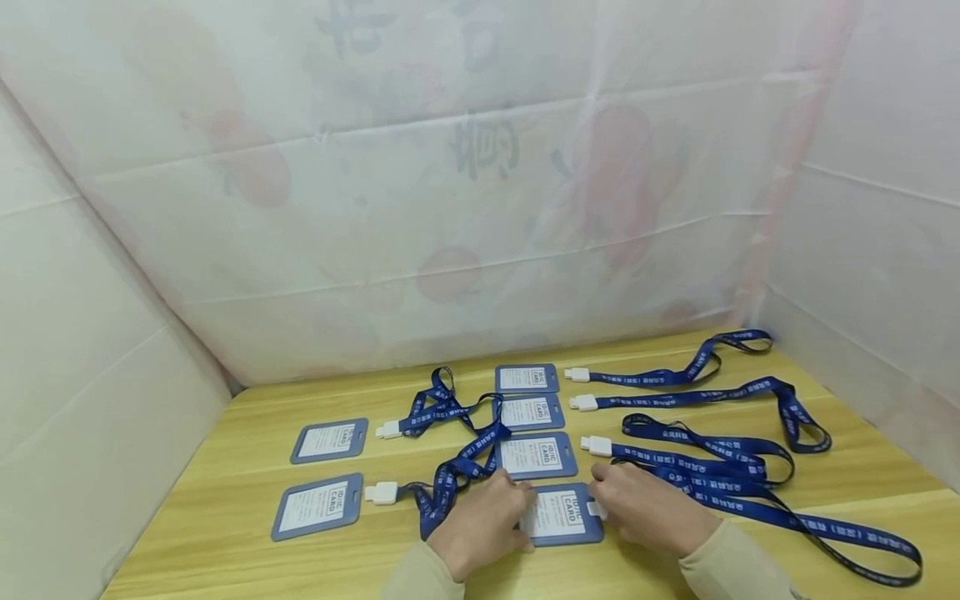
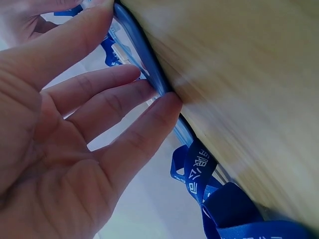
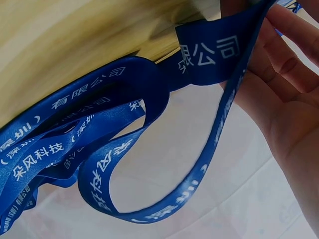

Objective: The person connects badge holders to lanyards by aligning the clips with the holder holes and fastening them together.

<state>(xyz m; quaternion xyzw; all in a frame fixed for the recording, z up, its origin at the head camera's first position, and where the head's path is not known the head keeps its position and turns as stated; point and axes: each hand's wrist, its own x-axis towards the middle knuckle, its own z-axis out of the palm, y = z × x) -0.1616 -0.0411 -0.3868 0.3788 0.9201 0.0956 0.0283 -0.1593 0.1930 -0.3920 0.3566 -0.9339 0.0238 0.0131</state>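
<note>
Your hands are both at the nearest blue card holder (image 1: 558,521), which lies at the near edge of the right-hand column on the wooden tabletop (image 1: 202,542). Your left hand (image 1: 486,518) grips it at its left end, thumb on the near edge and fingertips on the far edge. Your right hand (image 1: 647,506) pinches a white clip (image 1: 597,510) at the holder's slotted end; your fingers cover much of it, so you can't tell whether it is fastened. From that clip your printed blue lanyard (image 1: 847,532) runs out to the right and curls into a long loop.

Beyond, you have three more holders: a middle one (image 1: 536,455), a farther one (image 1: 531,412) and the farthest (image 1: 527,378), each facing a lanyard whose white clip lies just beside it, apart from the slot. On your left are a near-left holder (image 1: 318,507) and a far-left holder (image 1: 330,440), with two crumpled lanyards (image 1: 435,414) to their right, white clips toward the slots.
</note>
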